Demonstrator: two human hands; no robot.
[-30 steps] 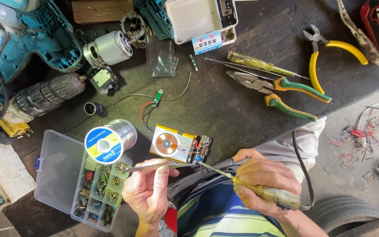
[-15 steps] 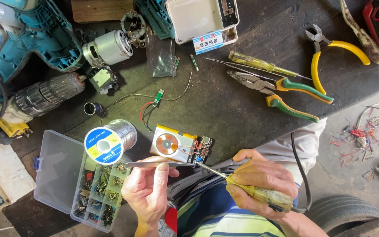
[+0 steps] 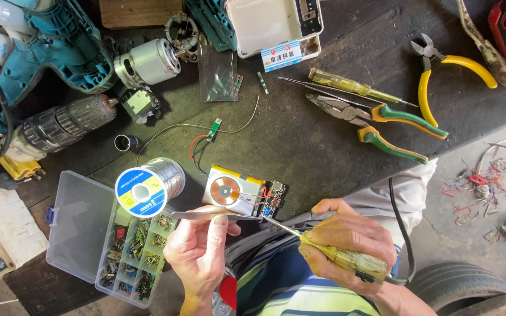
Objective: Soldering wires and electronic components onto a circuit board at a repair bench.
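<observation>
The right hand (image 3: 349,243) is wrapped tight around the yellowish handle of a soldering iron (image 3: 341,257). The iron lies on a slant, handle low and right, thin metal tip up and to the left, where it meets the small circuit board (image 3: 272,196) at the right end of a flat battery pack (image 3: 235,192). A black cord (image 3: 402,228) runs from the handle up past the wrist.

The left hand (image 3: 200,251) pinches a pair of metal tweezers (image 3: 215,216) between thumb and fingers. The tweezers lie almost level, left to right, points toward the same circuit board, just beside the iron's tip.

The pack sits at the near edge of the dark workbench (image 3: 311,134), its long side running left to right, with a copper-coloured round coil on top. Just left of it stands a spool of solder wire (image 3: 147,186), and nearer left an open clear parts box (image 3: 109,240). Farther right lie green-handled pliers (image 3: 376,120) and a yellow screwdriver (image 3: 352,86).
</observation>
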